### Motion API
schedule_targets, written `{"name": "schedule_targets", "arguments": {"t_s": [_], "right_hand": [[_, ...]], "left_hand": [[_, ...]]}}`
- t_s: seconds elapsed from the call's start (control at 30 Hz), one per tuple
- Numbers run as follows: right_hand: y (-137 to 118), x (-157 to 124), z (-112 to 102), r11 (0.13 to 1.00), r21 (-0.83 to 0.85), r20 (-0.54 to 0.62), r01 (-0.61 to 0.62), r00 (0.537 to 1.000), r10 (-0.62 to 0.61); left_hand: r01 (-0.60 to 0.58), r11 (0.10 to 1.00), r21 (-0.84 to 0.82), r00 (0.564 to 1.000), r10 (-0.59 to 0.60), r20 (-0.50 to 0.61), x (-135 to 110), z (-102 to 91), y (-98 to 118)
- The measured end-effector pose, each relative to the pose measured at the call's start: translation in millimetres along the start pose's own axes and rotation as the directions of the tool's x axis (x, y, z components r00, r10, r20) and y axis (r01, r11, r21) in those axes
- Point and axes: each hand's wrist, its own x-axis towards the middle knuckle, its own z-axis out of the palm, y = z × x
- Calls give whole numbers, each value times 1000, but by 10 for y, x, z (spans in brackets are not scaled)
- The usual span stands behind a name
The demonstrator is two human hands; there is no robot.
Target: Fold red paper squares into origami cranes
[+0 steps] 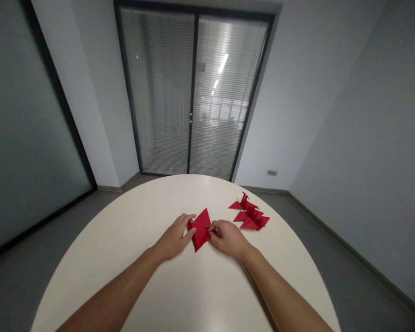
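A folded red paper (201, 227), kite-shaped, lies flat on the round white table (131, 240) in front of me. My left hand (175, 236) rests on its left edge with thumb and fingers pressed against the paper. On the right edge, my right hand (228, 236) has its fingers curled, pinching the paper. Both hands grip the same sheet from opposite sides.
A small heap of finished red paper cranes (251, 214) lies on the table just right of my right hand. Beyond the table's far edge are a grey floor, glass doors with blinds (193, 92), and grey walls to either side.
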Motion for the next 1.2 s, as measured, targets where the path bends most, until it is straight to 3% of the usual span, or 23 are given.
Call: {"name": "schedule_targets", "arguments": {"t_s": [0.23,0.6,0.87,1.2], "right_hand": [[-1,5,15,991,94,-44,-91,994,95],[49,36,83,987,131,-129,-97,985,114],[-60,33,64,994,51,-172,-95,980,102],[-87,35,123,986,116,-172,-119,975,138]], "left_hand": [[110,992,-57,992,-113,-55,35,3,4],[110,983,144,987,-91,-133,48,-57,78],[155,974,168,970,-118,-212,58,-60,209],[185,954,234,964,-131,-231,59,28,268]]}}
